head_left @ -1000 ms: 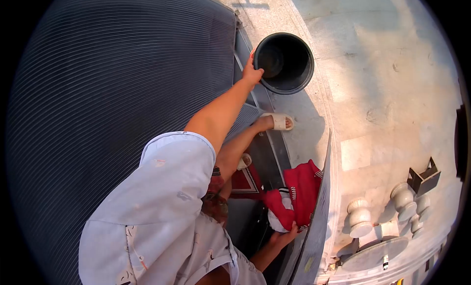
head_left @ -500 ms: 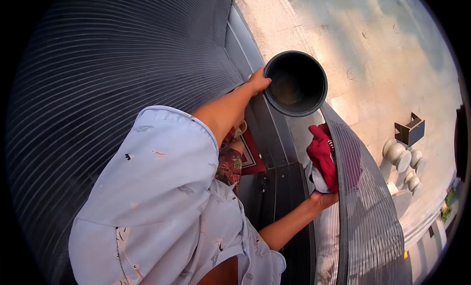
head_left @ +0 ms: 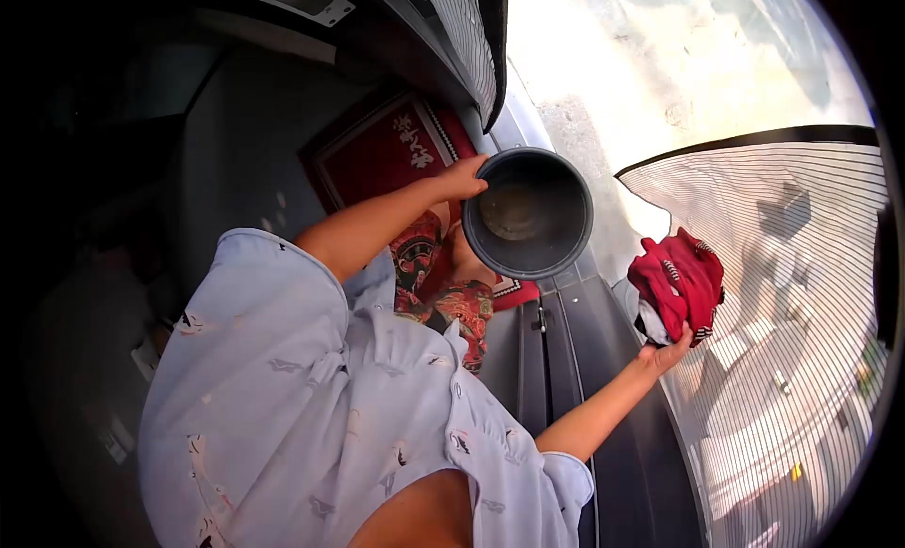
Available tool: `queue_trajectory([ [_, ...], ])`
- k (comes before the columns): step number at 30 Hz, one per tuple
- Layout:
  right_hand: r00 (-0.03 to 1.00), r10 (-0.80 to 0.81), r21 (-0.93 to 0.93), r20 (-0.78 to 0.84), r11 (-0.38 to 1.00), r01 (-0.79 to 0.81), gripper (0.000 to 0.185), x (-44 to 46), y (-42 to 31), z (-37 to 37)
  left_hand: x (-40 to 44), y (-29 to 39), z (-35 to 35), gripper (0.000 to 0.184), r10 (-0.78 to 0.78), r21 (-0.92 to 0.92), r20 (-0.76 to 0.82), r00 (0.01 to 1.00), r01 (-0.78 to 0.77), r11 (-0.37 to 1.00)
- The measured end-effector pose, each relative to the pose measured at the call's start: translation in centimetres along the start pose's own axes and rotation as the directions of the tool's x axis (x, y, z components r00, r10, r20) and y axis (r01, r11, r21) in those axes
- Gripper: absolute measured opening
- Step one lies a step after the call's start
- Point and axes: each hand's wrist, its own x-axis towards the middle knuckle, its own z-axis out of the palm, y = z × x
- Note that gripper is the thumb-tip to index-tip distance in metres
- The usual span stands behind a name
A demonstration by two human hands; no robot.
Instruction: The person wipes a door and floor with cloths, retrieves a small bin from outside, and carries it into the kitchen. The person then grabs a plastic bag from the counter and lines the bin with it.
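Observation:
My left hand (head_left: 462, 178) grips the rim of a dark grey round bucket (head_left: 526, 265). The bucket's mouth faces me; inside I see only its bottom, with a pale patch. My right hand (head_left: 667, 353) supports a bundle of red clothes (head_left: 686, 279) from below, its fingers partly hidden behind the cloth. Black-and-white striped trim shows on the red fabric, and a white and grey piece pokes out at its left. Bucket and bundle are held apart, both in front of my body.
A sheer striped curtain (head_left: 754, 397) hangs at the right; another striped piece (head_left: 457, 20) is at the top. A dark door frame and sill (head_left: 603, 331) runs beside me. A red mat (head_left: 363, 157) with white characters lies near my feet. Bright paving (head_left: 603, 86) is outside.
The large striped curtain on the left has swung out of view, showing a dark interior and the mat. The bucket has come down and left; the clothes bundle is farther right and more visible.

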Motion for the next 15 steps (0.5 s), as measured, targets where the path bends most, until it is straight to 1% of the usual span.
queue_trajectory([
  [1,1.000,-0.022,-0.027,0.004,0.999,0.022,0.058,0.1,0.0,-0.6,-0.8,2.2,0.5,0.049,-0.020,0.012,0.028,0.999,0.019,1.000],
  [2,1.000,0.025,-0.033,-0.005,0.999,-0.025,0.057,0.8,-0.9,-1.1,-1.7,4.1,1.1,0.049,-0.040,0.025,0.055,0.998,0.038,0.999],
  [4,0.996,0.089,-0.070,-0.004,0.994,-0.089,0.058,3.3,-1.9,-2.4,-3.1,4.2,2.6,0.050,0.003,0.078,-0.019,1.000,-0.002,0.997],
  [5,0.998,0.056,-0.128,-0.014,0.990,-0.057,0.059,3.1,-2.4,-0.9,-4.3,5.3,2.5,0.050,-0.081,0.011,-0.041,0.996,0.081,0.997],
  [6,0.997,0.070,-0.142,-0.013,0.987,-0.072,0.059,2.8,-2.3,-0.5,-5.5,5.9,2.0,0.050,-0.166,-0.056,-0.058,0.984,0.163,0.985],
  [7,0.996,0.085,-0.155,-0.012,0.984,-0.086,0.059,2.3,-1.4,-0.4,-6.1,3.1,1.6,0.048,-0.178,-0.058,-0.070,0.982,0.174,0.983],
  [8,0.989,0.144,-0.142,-0.028,0.979,-0.147,0.059,1.2,-0.4,0.0,-6.3,0.0,0.9,0.046,-0.190,-0.060,-0.081,0.978,0.185,0.981],
  [9,0.978,0.203,-0.128,-0.042,0.970,-0.207,0.058,-0.3,1.4,0.6,-6.8,-0.8,-1.2,0.045,-0.233,-0.050,-0.113,0.966,0.229,0.972],
  [11,0.964,0.267,-0.162,-0.008,0.951,-0.265,0.052,-1.2,5.6,1.4,-10.3,-3.7,-2.9,0.041,-0.366,-0.128,-0.232,0.901,0.344,0.930],
  [12,0.956,0.294,-0.172,-0.005,0.941,-0.291,0.050,-2.7,6.4,1.9,-12.1,-4.8,-3.6,0.043,-0.407,-0.142,-0.287,0.867,0.382,0.913],
  [15,0.912,0.396,-0.191,0.110,0.909,-0.371,0.042,-7.0,8.2,3.0,-21.5,-5.3,-4.9,0.049,-0.542,-0.237,-0.499,0.676,0.495,0.836],
])
